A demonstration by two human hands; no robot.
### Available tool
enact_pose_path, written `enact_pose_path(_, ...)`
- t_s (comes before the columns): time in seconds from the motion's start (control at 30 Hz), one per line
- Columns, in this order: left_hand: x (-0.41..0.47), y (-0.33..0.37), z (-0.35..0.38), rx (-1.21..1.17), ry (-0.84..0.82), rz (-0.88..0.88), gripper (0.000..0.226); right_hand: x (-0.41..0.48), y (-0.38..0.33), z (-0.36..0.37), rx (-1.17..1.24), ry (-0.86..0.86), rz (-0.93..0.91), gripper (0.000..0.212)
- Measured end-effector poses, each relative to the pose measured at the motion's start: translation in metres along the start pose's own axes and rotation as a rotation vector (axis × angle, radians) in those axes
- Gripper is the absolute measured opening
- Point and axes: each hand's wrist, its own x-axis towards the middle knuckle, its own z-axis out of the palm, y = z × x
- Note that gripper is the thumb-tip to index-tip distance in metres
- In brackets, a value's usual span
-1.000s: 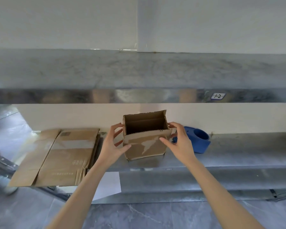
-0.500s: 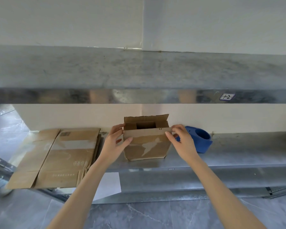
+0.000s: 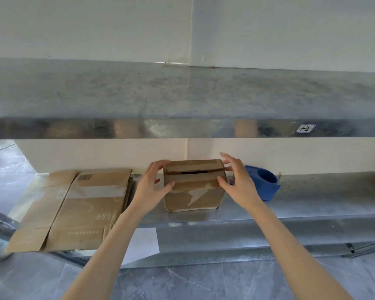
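Cardboard box [image 3: 193, 191] stands on lower shelf [image 3: 312, 198], just L of blue tape dispenser [image 3: 265, 185]; top flaps, upright 1 s ago and half down 0.5 s ago, now lie folded flat w/ a narrow dark slit between them. L hand [image 3: 148, 187] grasps the box side away from the dispenser, thumb on front, fingers over top corner. R hand [image 3: 239, 182], betw. box and dispenser, is released: fingers spread, thumb touching front edge.

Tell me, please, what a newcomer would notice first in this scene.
A small cardboard box stands on the metal shelf, its flaps folded down, between the left hand and the right hand. To its left lies flattened cardboard; to its right sits a blue tape dispenser.
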Motion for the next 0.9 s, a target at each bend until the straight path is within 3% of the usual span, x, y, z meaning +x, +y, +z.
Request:
enact_pose_path(0.07, -0.004, -0.003, 0.001, 0.011, 0.016, 0.017, 0.035, -0.001, 0.001, 0.001, -0.070, -0.010, -0.017, 0.036)
enact_pose_path(0.13, -0.007, -0.006, 0.002, 0.014, 0.028, -0.016, 0.028, -0.004, 0.005, 0.002, -0.061, -0.006, -0.008, 0.028)
enact_pose_path(0.33, -0.014, -0.002, 0.007, -0.085, -0.034, -0.103, 0.034, -0.014, 0.007, 0.011, 0.167, -0.195, 0.129, 0.039)
enact_pose_path(0.5, -0.014, -0.001, -0.005, -0.069, 0.001, -0.126, 0.033, -0.016, -0.002, 0.029, 0.240, -0.210, 0.213, 0.046)
enact_pose_path(0.7, -0.020, -0.017, -0.033, -0.025, -0.015, -0.164, 0.035, -0.024, -0.014, 0.061, 0.372, -0.295, 0.229, 0.040)
enact_pose_path(0.9, -0.032, -0.029, -0.001, -0.151, -0.014, -0.247, 0.041, -0.022, 0.000, 0.043, 0.208, -0.304, 0.226, 0.041)
